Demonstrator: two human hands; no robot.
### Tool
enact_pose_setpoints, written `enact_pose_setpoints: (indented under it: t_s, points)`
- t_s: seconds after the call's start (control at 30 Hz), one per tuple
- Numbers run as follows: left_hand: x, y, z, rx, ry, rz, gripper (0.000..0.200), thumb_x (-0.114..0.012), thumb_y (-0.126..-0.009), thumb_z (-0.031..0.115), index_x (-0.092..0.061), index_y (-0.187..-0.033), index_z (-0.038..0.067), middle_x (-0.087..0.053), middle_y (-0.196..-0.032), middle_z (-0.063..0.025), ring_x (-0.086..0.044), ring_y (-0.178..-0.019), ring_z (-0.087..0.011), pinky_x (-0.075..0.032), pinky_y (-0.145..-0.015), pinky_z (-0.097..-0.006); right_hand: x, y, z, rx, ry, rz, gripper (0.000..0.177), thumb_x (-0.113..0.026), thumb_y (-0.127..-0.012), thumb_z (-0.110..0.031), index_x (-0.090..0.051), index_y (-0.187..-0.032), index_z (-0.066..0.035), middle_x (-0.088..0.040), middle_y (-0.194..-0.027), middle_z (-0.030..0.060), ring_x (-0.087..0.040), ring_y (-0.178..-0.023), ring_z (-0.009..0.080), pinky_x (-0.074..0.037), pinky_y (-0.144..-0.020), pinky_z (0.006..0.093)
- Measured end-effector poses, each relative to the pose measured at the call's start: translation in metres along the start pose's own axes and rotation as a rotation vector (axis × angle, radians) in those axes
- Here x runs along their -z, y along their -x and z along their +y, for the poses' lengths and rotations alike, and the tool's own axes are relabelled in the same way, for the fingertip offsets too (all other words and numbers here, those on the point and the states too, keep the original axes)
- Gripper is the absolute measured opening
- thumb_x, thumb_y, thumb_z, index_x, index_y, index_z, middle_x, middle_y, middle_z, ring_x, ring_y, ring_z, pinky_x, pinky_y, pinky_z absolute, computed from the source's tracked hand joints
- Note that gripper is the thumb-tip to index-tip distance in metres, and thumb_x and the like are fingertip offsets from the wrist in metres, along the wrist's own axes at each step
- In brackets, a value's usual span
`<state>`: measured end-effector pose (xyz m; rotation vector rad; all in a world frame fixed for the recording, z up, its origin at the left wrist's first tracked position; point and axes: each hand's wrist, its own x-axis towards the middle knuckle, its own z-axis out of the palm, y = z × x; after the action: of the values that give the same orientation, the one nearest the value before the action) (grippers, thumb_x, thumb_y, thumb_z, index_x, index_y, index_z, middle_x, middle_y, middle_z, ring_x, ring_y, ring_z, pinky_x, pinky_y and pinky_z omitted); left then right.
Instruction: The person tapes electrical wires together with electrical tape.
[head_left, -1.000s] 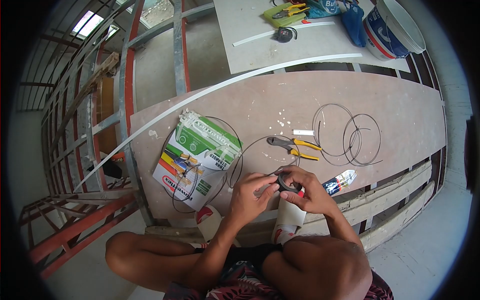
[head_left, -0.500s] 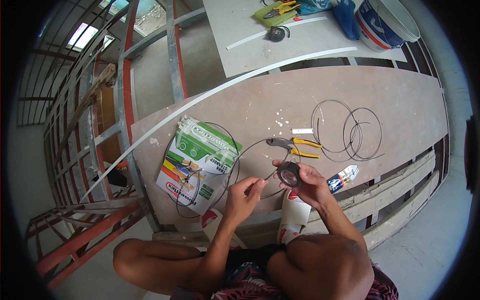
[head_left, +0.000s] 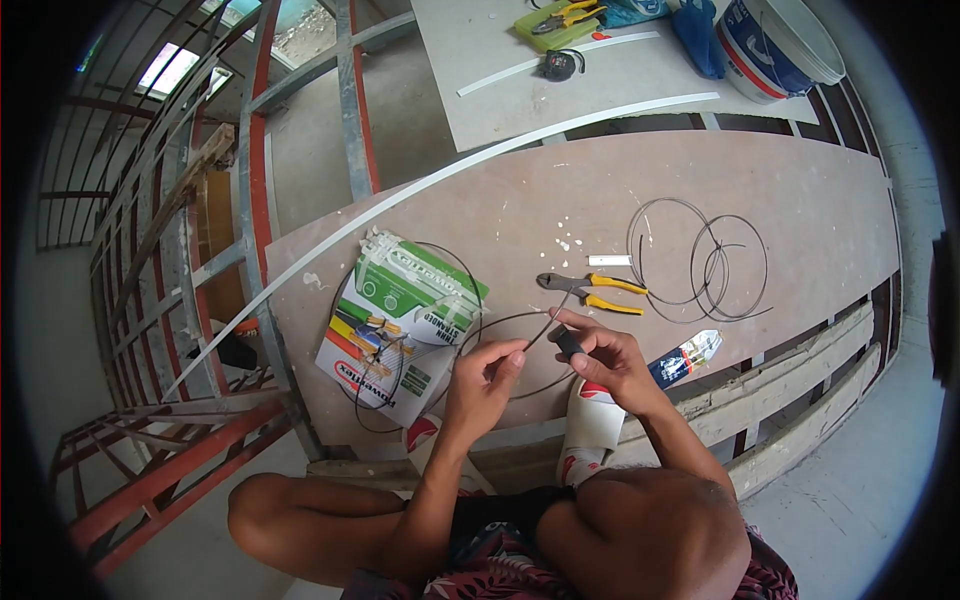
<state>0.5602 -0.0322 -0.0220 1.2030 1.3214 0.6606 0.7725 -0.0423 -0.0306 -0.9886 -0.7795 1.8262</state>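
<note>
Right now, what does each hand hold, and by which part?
The right hand grips the tape roll by its rim; the left hand pinches the wire near the roll.

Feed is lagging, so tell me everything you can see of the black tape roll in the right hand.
The small black roll of tape looks matte, turned edge-on so its hole is hidden. The right hand pinches it between thumb and fingers above the brown board, close to the thin black wire.

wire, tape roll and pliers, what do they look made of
Wire: thin, dark, smooth, probably plastic-insulated metal, lying in springy loops. Tape roll: black, faintly glossy, likely vinyl. Pliers: dull grey metal head, glossy yellow handles, likely plastic or rubber.
</note>
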Motion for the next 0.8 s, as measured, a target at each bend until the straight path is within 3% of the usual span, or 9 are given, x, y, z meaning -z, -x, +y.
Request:
enact_pose_setpoints:
  t_s: [0.07,0.1,0.17,0.27,0.33,0.5,0.6,0.8]
  points:
    - [0.0,0.001,-0.004,0.05,0.074,0.012,0.024,-0.063,-0.092,0.015,-0.065,-0.11,-0.002,-0.062,-0.08,-0.0024,-0.053,-0.069,-0.0074,-0.044,-0.064,-0.0221,0.011,0.003,0.017,-0.071,0.214,0.06,0.019,-0.065,-0.091,-0.014,-0.061,-0.078,0.0,-0.051,-0.133,0.0202,-0.058,-0.109,0.0191,-0.05,-0.085,0.0306]
    - [0.0,0.001,-0.004,0.097,0.148,0.022,0.027,-0.063,-0.092,0.014,-0.064,-0.114,-0.002,-0.062,-0.081,-0.0015,-0.052,-0.07,-0.0066,-0.044,-0.065,-0.0219,0.009,0.003,0.017,-0.072,0.215,0.058,0.019,-0.065,-0.091,-0.014,-0.061,-0.078,0.0,-0.051,-0.133,0.0202,-0.058,-0.109,0.0191,-0.05,-0.085,0.0306]
    - [-0.006,0.0,-0.004,0.103,0.218,0.019,0.032,-0.065,-0.091,0.014,-0.06,-0.119,-0.002,-0.061,-0.08,-0.0009,-0.052,-0.07,-0.0059,-0.043,-0.065,-0.0217,0.001,0.003,0.016,-0.265,0.218,0.126,0.02,-0.067,-0.09,-0.016,-0.063,-0.08,0.001,-0.053,-0.132,0.0193,-0.062,-0.097,0.0164,-0.051,-0.079,0.0272]
    - [-0.008,0.001,-0.003,0.122,0.281,0.003,0.041,-0.066,-0.09,0.013,-0.054,-0.126,-0.002,-0.061,-0.078,-0.0005,-0.052,-0.07,-0.0051,-0.043,-0.065,-0.0214,-0.006,0.0,0.014,-0.181,0.153,0.03,0.02,-0.068,-0.09,-0.015,-0.064,-0.081,0.002,-0.054,-0.131,0.0187,-0.064,-0.089,0.015,-0.052,-0.075,0.0255]
    - [-0.007,0.001,-0.003,0.132,0.279,-0.009,0.044,-0.067,-0.09,0.013,-0.052,-0.128,-0.003,-0.061,-0.077,-0.0008,-0.052,-0.07,-0.0051,-0.043,-0.065,-0.0213,-0.009,0.0,0.004,-0.182,0.166,0.003,0.019,-0.068,-0.089,-0.015,-0.064,-0.081,0.003,-0.054,-0.13,0.0191,-0.064,-0.091,0.0149,-0.052,-0.075,0.0251]
    - [-0.004,0.002,-0.009,0.168,0.127,-0.033,0.028,-0.065,-0.091,0.013,-0.06,-0.114,-0.002,-0.062,-0.08,-0.0011,-0.053,-0.073,-0.0043,-0.043,-0.066,-0.0206,-0.002,0.001,0.014,-0.128,0.193,-0.052,0.017,-0.068,-0.089,-0.012,-0.065,-0.082,0.003,-0.054,-0.13,0.0204,-0.062,-0.1,0.0163,-0.052,-0.076,0.0251]
    - [-0.003,0.005,-0.007,0.179,0.267,-0.071,0.021,-0.064,-0.091,0.012,-0.063,-0.107,-0.002,-0.063,-0.082,-0.0012,-0.053,-0.074,-0.0044,-0.043,-0.067,-0.0202,0.001,0.002,0.019,-0.129,0.12,-0.02,0.016,-0.069,-0.088,-0.012,-0.065,-0.082,0.002,-0.054,-0.129,0.0214,-0.059,-0.108,0.018,-0.052,-0.08,0.0263]
    - [0.001,0.006,-0.008,0.189,0.4,-0.048,0.027,-0.064,-0.09,0.009,-0.058,-0.115,0.0,-0.063,-0.086,-0.0023,-0.055,-0.077,-0.0056,-0.044,-0.072,-0.0204,0.0,0.003,0.018,-0.112,0.151,-0.016,0.016,-0.069,-0.088,-0.012,-0.065,-0.081,0.003,-0.054,-0.129,0.0214,-0.059,-0.108,0.0184,-0.053,-0.083,0.0283]
